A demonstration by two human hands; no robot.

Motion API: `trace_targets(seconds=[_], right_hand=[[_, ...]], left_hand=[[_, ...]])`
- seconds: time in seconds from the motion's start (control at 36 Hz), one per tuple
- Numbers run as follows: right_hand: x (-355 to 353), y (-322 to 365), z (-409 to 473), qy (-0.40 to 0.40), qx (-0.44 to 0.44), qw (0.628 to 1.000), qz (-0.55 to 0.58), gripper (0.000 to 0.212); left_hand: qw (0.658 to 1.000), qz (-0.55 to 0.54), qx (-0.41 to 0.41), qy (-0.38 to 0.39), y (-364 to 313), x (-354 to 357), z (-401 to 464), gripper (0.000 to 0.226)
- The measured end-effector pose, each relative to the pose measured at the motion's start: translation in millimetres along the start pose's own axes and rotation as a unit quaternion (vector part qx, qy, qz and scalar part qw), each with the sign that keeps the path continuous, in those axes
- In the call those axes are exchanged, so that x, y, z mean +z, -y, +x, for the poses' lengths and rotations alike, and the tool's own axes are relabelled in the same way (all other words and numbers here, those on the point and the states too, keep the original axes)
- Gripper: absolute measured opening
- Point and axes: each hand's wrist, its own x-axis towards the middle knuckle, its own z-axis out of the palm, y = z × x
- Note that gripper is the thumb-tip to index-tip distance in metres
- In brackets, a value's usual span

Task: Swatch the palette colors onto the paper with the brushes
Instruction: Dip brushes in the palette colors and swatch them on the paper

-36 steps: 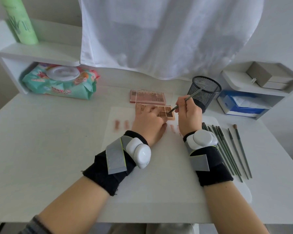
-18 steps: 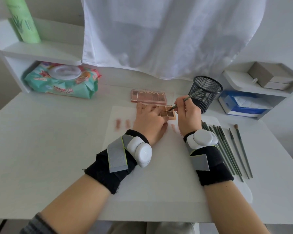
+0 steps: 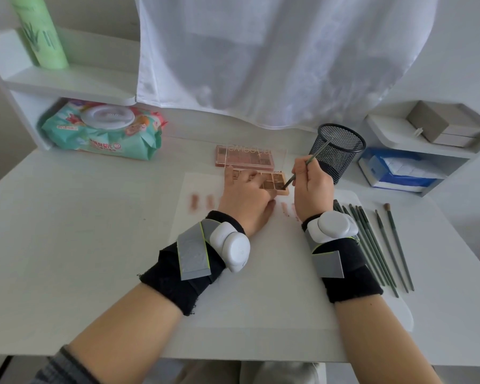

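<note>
Loading the brush from the far-right pan of the palette

The right hand (image 3: 312, 187) pinches a thin green brush (image 3: 306, 165), its tip in a brown pan of the flat, peach-coloured palette (image 3: 275, 184), which lies at the far edge of the white paper (image 3: 261, 273) on the desk (image 3: 81, 231). The left hand (image 3: 244, 198) presses the palette, its fingers flat. Best to swirl lightly; the powder looks crumbly, and faint pink swatches (image 3: 203, 202) already mark the paper.
</note>
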Motion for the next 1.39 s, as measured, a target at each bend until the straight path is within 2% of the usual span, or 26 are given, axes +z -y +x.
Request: trace_targets(seconds=[0.08, 0.25, 0.44, 0.78, 0.89, 1.08, 1.25, 1.39], right_hand=[[0.2, 0.4, -0.7, -0.014, -0.003, 1.000, 0.005, 0.044], [0.7, -1.7, 0.2, 0.001, -0.005, 1.000, -0.001, 0.033], [-0.2, 1.0, -1.0, -0.003, -0.002, 1.000, 0.003, 0.041], [1.9, 1.6, -1.1, 0.031, -0.025, 0.999, 0.023, 0.022], [2.1, -0.3, -1.0, 0.031, -0.020, 0.999, 0.016, 0.028], [1.2, -1.9, 1.2, -0.025, 0.007, 1.000, -0.004, 0.044], [2.1, 0.5, -0.7, -0.003, -0.002, 1.000, 0.009, 0.037], [2.2, -0.3, -0.5, -0.006, 0.007, 1.000, -0.008, 0.047]], left_hand=[[1.000, -0.010, -0.002, -0.002, -0.7, -1.3, 0.0, 0.035], [1.000, -0.003, -0.003, 0.003, -0.8, -1.8, -0.2, 0.034], [1.000, -0.005, -0.009, 0.012, -1.8, -3.0, -0.3, 0.034], [1.000, -0.009, -0.004, 0.005, -0.8, -2.7, -0.3, 0.033], [1.000, -0.004, -0.005, 0.006, -1.3, -1.8, 0.3, 0.034], [1.000, -0.002, -0.005, 0.007, -0.8, -1.7, 0.5, 0.033], [1.000, -0.007, -0.006, 0.005, -0.7, -2.0, 0.0, 0.033], [1.000, -0.009, -0.006, 0.003, -0.3, -1.4, 0.4, 0.033]])
